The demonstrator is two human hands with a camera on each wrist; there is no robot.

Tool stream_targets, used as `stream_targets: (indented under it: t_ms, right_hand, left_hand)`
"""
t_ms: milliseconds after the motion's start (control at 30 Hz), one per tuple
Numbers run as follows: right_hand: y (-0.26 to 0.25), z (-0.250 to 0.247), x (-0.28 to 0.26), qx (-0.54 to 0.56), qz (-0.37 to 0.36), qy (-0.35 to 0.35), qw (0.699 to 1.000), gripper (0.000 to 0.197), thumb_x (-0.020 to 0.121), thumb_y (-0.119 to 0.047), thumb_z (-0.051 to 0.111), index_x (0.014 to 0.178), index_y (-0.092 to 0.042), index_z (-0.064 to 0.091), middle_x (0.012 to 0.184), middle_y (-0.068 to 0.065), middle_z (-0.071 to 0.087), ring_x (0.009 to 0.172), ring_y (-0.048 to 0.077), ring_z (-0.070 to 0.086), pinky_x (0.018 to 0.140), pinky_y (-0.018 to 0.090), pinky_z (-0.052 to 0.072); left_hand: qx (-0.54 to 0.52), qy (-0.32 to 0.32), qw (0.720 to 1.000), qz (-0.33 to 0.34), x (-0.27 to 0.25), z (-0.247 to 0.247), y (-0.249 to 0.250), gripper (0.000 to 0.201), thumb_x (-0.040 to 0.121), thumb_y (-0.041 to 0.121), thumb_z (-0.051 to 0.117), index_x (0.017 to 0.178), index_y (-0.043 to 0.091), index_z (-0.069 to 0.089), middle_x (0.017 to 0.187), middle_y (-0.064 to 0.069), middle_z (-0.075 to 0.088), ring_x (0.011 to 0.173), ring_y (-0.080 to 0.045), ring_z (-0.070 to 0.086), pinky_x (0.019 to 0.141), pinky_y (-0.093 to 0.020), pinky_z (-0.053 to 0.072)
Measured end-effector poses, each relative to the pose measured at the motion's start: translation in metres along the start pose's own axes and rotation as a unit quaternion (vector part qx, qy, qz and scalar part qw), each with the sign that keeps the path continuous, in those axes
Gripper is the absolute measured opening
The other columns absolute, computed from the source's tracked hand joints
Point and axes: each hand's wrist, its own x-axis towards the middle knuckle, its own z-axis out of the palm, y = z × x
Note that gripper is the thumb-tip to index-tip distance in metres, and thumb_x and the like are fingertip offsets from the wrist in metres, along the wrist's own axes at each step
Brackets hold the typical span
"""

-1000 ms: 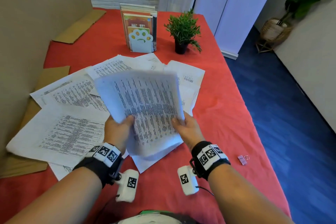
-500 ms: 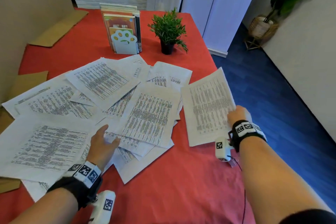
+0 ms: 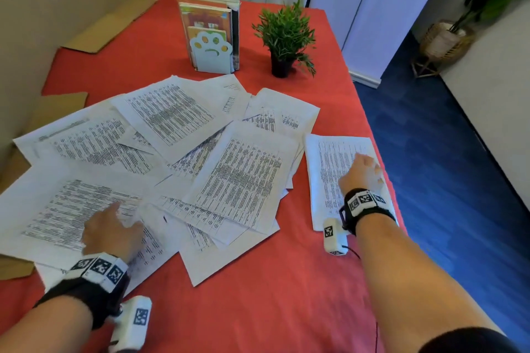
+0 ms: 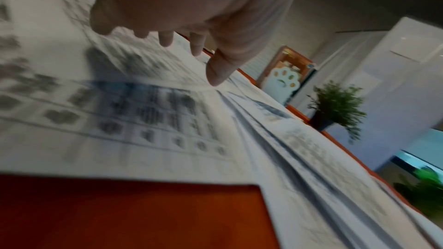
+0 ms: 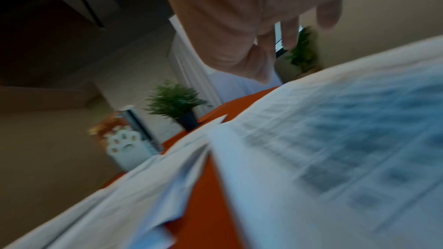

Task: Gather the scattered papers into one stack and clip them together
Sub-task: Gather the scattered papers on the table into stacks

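Head view shows the papers (image 3: 160, 157) spread in a messy pile over the left and middle of the red surface (image 3: 258, 309). One sheet (image 3: 329, 169) lies apart, near the right edge. A second ago both hands held that sheet up over the pile. Now it lies flat, and the right hand (image 3: 362, 173) rests on it, fingers loose and pinching nothing. So a new stack may be starting there, with one sheet in it. The left hand (image 3: 113, 231) has let go too. It now lies on the near left papers with fingers spread, maybe to take the next one. Most sheets are not gathered yet. No clip shows now, though one lay near the right edge before. Books (image 3: 210, 28) and a small plant (image 3: 284, 37) stand behind.
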Motion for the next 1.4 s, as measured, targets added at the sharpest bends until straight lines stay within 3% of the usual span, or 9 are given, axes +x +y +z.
stream_targets:
  t_ms: [167, 267, 400, 533, 767, 867, 1067, 1233, 1400]
  right_hand:
    - [-0.065, 0.032, -0.037, 0.177, -0.079, -0.098, 0.976, 0.024, 0.089, -0.004, 0.046, 0.105, -0.01, 0.064, 0.106, 0.013, 0.054, 0.088, 0.025, 0.057, 0.081, 0.03, 0.045]
    - [-0.089, 0.056, -0.056, 0.206, -0.049, -0.152, 0.965, 0.038, 0.091, -0.015, 0.052, 0.129, -0.01, 0.052, 0.134, 0.018, 0.044, 0.115, 0.03, 0.054, 0.099, 0.036, 0.043]
    - [-0.109, 0.067, -0.062, 0.21, -0.001, -0.15, 0.966, 0.063, 0.089, -0.021, 0.058, 0.145, -0.018, 0.03, 0.146, 0.017, 0.028, 0.127, 0.038, 0.041, 0.105, 0.041, 0.037]
    - [-0.119, 0.065, -0.059, 0.262, 0.016, -0.175, 0.949, 0.068, 0.085, 0.0, 0.049, 0.146, -0.023, 0.028, 0.145, 0.014, 0.022, 0.111, 0.035, 0.051, 0.089, 0.032, 0.045]
    - [-0.127, 0.074, -0.073, 0.183, -0.107, -0.197, 0.957, 0.063, 0.085, 0.01, 0.039, 0.143, -0.015, 0.04, 0.142, 0.012, 0.032, 0.103, 0.027, 0.054, 0.063, 0.019, 0.042]
    - [-0.121, 0.075, -0.082, 0.186, -0.127, -0.205, 0.952, 0.065, 0.085, 0.012, 0.042, 0.143, -0.017, 0.039, 0.147, 0.009, 0.031, 0.082, 0.007, 0.048, 0.044, 0.006, 0.039]
    - [-0.102, 0.073, -0.1, 0.162, -0.151, -0.23, 0.948, 0.07, 0.082, 0.015, 0.039, 0.14, -0.024, 0.043, 0.147, 0.006, 0.032, 0.09, 0.011, 0.046, 0.048, 0.007, 0.039]
    - [-0.089, 0.07, -0.107, 0.24, -0.118, -0.189, 0.945, 0.075, 0.083, 0.004, 0.054, 0.147, -0.022, 0.025, 0.15, 0.009, 0.033, 0.135, 0.026, 0.038, 0.102, 0.028, 0.035]
    - [-0.083, 0.062, -0.108, 0.21, -0.043, -0.146, 0.966, 0.048, 0.092, -0.006, 0.047, 0.138, -0.016, 0.038, 0.12, 0.017, 0.059, 0.105, 0.034, 0.058, 0.083, 0.032, 0.043]
  left_hand:
    - [-0.011, 0.038, 0.984, -0.172, 0.012, -0.021, -0.029, 0.081, 0.071, 0.022, 0.065, 0.141, 0.024, 0.026, 0.151, -0.014, 0.022, 0.137, -0.042, 0.025, 0.109, -0.058, 0.029]
    - [-0.097, 0.037, 0.968, -0.228, 0.03, -0.025, -0.058, 0.08, 0.077, 0.017, 0.069, 0.142, 0.007, 0.023, 0.145, -0.03, 0.029, 0.129, -0.05, 0.036, 0.105, -0.058, 0.034]
    - [-0.139, 0.035, 0.964, -0.224, 0.043, -0.027, -0.078, 0.096, 0.07, 0.025, 0.08, 0.143, 0.0, 0.022, 0.141, -0.034, 0.035, 0.128, -0.05, 0.038, 0.106, -0.058, 0.033]
    - [-0.115, 0.032, 0.963, -0.24, 0.056, -0.02, -0.097, 0.128, 0.037, 0.045, 0.083, 0.144, 0.036, 0.011, 0.142, -0.02, 0.033, 0.125, -0.045, 0.039, 0.102, -0.06, 0.037]
    - [-0.031, 0.033, 0.988, -0.15, 0.03, -0.023, -0.078, 0.092, 0.071, 0.039, 0.075, 0.146, 0.025, 0.024, 0.152, -0.013, 0.023, 0.134, -0.046, 0.024, 0.107, -0.058, 0.031]
    - [-0.008, 0.013, 0.996, -0.085, 0.028, -0.019, -0.078, 0.094, 0.07, 0.04, 0.075, 0.147, 0.022, 0.024, 0.154, -0.008, 0.023, 0.136, -0.043, 0.023, 0.11, -0.057, 0.027]
    - [0.005, -0.067, 0.998, 0.01, 0.014, -0.014, -0.069, 0.11, 0.06, 0.029, 0.085, 0.148, 0.028, 0.02, 0.154, -0.011, 0.014, 0.14, -0.037, 0.02, 0.114, -0.049, 0.027]
    - [-0.142, -0.022, 0.989, 0.024, 0.003, -0.012, -0.062, 0.093, 0.071, 0.012, 0.08, 0.147, 0.019, 0.027, 0.149, -0.018, 0.025, 0.138, -0.034, 0.029, 0.114, -0.039, 0.026]
    - [-0.228, 0.02, 0.973, 0.003, 0.01, -0.019, -0.067, 0.095, 0.073, -0.004, 0.073, 0.148, 0.017, 0.019, 0.146, -0.015, 0.042, 0.13, -0.036, 0.044, 0.106, -0.043, 0.038]
